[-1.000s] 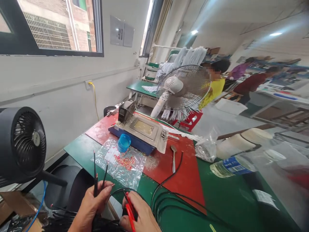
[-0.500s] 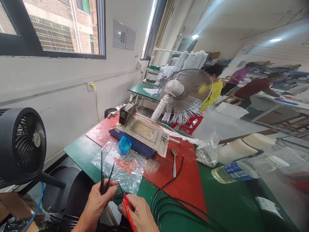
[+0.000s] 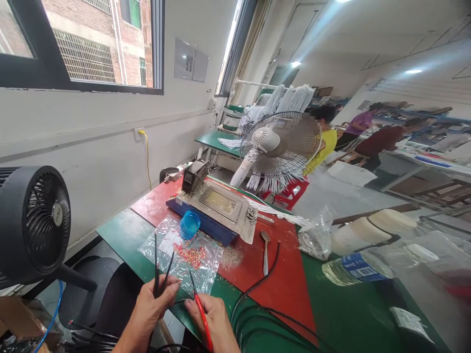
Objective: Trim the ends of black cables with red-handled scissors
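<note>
My left hand [image 3: 152, 304] is closed around black cables [image 3: 156, 260], whose ends stick up past the fingers. A small reddish tip shows by its thumb. Close by on the right, my right hand [image 3: 215, 318] grips a red-handled tool [image 3: 203, 318] with a thin dark pointed end, held just above the table edge and apart from the left hand. Its exact kind cannot be made out. Beyond the hands lies a clear plastic bag [image 3: 147, 243] with many tiny red and yellow pieces [image 3: 193, 256] on it and a blue cup [image 3: 190, 224].
A blue solder pot [image 3: 206, 220] with a small fan stands behind the bag. A spoon [image 3: 265, 255] and coiled black cable [image 3: 253, 314] lie at right, near a labelled bottle [image 3: 356, 268]. A black fan [image 3: 44, 215] is at left; co-workers sit farther back.
The red-handled tool has drawn back from the left hand's cable and now points upward, slightly to the right. The left hand keeps its hold on the cables.
</note>
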A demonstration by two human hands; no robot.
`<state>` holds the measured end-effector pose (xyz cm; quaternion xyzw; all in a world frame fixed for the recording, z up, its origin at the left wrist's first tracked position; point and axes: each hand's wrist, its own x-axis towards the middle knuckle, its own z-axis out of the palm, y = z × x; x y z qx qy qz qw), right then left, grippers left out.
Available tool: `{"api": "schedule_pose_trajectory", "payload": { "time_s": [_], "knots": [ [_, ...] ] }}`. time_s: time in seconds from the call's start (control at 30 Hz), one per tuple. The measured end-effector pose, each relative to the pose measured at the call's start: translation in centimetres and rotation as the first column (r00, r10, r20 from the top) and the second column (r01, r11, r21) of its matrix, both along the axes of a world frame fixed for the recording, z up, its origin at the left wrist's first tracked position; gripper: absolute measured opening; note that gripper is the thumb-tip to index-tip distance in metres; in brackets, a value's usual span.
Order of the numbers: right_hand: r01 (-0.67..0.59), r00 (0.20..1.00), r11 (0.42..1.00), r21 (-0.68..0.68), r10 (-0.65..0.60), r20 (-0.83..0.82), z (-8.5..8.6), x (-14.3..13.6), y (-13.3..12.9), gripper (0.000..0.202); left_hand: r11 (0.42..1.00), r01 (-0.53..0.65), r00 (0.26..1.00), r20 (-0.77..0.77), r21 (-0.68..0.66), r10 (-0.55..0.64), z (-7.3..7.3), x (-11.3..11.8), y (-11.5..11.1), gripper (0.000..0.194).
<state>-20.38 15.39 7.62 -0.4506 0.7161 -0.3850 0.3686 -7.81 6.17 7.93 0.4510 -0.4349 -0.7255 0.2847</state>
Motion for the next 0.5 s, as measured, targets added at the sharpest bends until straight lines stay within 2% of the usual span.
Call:
{"api": "schedule_pose_trajectory", "payload": {
  "time_s": [0.07, 0.13, 0.2, 0.27, 0.37, 0.5],
  "knots": [
    [0.099, 0.983, 0.995, 0.001, -0.098, 0.153, -0.1, 0.1, -0.1, 0.056, 0.998, 0.039, 0.999, -0.04, 0.047, -0.037, 0.0, 0.2, 0.2, 0.055],
    [0.171, 0.92, 0.985, 0.025, -0.169, 0.354, 0.1, 0.3, -0.4, 0.057, 0.991, 0.102, 0.992, -0.08, 0.081, -0.096, 0.3, 0.5, 0.5, 0.058],
    [0.2, 0.836, 0.979, 0.033, -0.188, 0.516, 0.7, 0.8, -0.7, 0.056, 0.982, 0.157, 0.983, -0.11, 0.107, -0.145, 0.9, 0.8, 0.8, 0.057],
    [0.215, 0.773, 0.976, 0.022, -0.184, 0.607, 1.4, 1.3, -1.1, 0.053, 0.977, 0.173, 0.979, -0.126, 0.124, -0.157, 1.4, 0.9, 1.2, 0.055],
    [0.219, 0.732, 0.976, 0.015, -0.174, 0.659, 2.0, 1.8, -1.3, 0.051, 0.981, 0.157, 0.983, -0.116, 0.114, -0.144, 1.8, 1.1, 1.6, 0.05],
    [0.23, 0.823, 0.973, -0.001, -0.194, 0.534, 1.8, 2.1, -1.0, 0.053, 0.988, 0.149, 0.986, -0.08, 0.045, -0.145, 1.6, 1.3, 1.7, 0.045]
  ]
}}
